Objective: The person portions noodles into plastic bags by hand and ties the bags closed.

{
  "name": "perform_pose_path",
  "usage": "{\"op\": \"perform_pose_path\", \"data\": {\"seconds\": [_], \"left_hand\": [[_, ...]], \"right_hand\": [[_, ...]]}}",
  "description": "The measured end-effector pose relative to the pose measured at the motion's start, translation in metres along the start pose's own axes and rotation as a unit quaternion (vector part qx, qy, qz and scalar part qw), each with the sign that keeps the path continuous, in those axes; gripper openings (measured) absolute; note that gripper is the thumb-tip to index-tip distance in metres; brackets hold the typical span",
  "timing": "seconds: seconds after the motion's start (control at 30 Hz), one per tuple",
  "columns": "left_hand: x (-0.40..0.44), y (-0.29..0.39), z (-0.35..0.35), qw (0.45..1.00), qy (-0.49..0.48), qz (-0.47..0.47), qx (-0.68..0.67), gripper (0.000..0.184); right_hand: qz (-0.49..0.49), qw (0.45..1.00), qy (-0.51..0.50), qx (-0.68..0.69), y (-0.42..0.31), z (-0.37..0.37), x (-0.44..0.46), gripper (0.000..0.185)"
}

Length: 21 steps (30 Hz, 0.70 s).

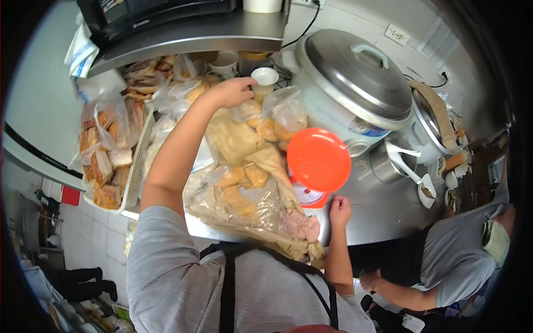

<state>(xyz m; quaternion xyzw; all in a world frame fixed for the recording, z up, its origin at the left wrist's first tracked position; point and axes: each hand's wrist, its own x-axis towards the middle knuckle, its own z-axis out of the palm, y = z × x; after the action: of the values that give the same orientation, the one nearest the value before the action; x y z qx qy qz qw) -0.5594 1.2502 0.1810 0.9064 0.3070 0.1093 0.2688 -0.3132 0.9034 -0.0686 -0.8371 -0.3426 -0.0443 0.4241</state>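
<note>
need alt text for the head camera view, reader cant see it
A person's left hand is at a small pale cup beyond bagged food, and the right hand is curled beside a red-dished scale on a steel counter. A large lidded pot stands behind.

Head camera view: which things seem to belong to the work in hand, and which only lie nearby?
Likely in the work:
small round white cup, at the left hand
round orange-red plastic scale, beside the right hand
possibly clear plastic bags of yellowish food

Likely just nearby:
large pale pot with silver lid
white rectangular wall socket
cylindrical silver metal pot
</note>
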Motion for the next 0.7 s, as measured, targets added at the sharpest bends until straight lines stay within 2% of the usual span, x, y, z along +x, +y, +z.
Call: {"op": "perform_pose_path", "data": {"seconds": [0.07,0.17,0.27,0.33,0.4,0.43,0.47,0.5,0.57,0.67,0.7], "left_hand": [[-0.046,-0.023,0.002,0.999,0.009,-0.034,-0.014,0.040],[-0.107,-0.061,0.012,0.994,0.044,-0.081,-0.066,0.042],[-0.153,-0.064,0.028,0.986,0.048,-0.103,-0.119,0.047],[-0.173,-0.064,0.041,0.986,0.018,-0.079,-0.145,0.052],[-0.177,-0.077,0.063,0.992,-0.023,-0.021,-0.119,0.059],[-0.175,-0.080,0.070,0.996,-0.043,0.012,-0.080,0.063],[-0.170,-0.077,0.075,0.994,-0.102,0.003,-0.047,0.067],[-0.165,-0.068,0.079,0.987,-0.159,-0.005,-0.012,0.071],[-0.161,-0.084,0.110,0.986,-0.128,0.093,-0.044,0.075],[-0.159,-0.095,0.132,0.985,-0.120,0.123,-0.017,0.077],[-0.155,-0.096,0.128,0.982,-0.146,0.113,-0.030,0.075]], "right_hand": [[0.069,0.978,-0.018,0.196,0.017,0.003,-0.002,0.013],[0.187,0.879,-0.008,0.438,-0.007,-0.028,-0.005,0.011],[0.126,0.869,-0.029,0.478,-0.109,-0.053,-0.023,0.008],[0.063,0.888,-0.169,0.424,-0.168,-0.053,-0.036,0.011],[-0.071,0.896,-0.318,0.300,-0.194,-0.029,-0.047,0.028],[-0.069,0.919,-0.327,0.211,-0.217,-0.020,-0.054,0.038],[-0.065,0.933,-0.333,0.120,-0.241,-0.010,-0.059,0.049],[-0.065,0.947,-0.297,0.102,-0.248,0.008,-0.064,0.052],[-0.064,0.969,-0.229,0.064,-0.247,0.054,-0.079,0.058],[-0.081,0.939,-0.309,-0.126,-0.267,0.095,-0.100,0.058],[-0.074,0.949,-0.280,-0.126,-0.267,0.104,-0.105,0.058]]}}
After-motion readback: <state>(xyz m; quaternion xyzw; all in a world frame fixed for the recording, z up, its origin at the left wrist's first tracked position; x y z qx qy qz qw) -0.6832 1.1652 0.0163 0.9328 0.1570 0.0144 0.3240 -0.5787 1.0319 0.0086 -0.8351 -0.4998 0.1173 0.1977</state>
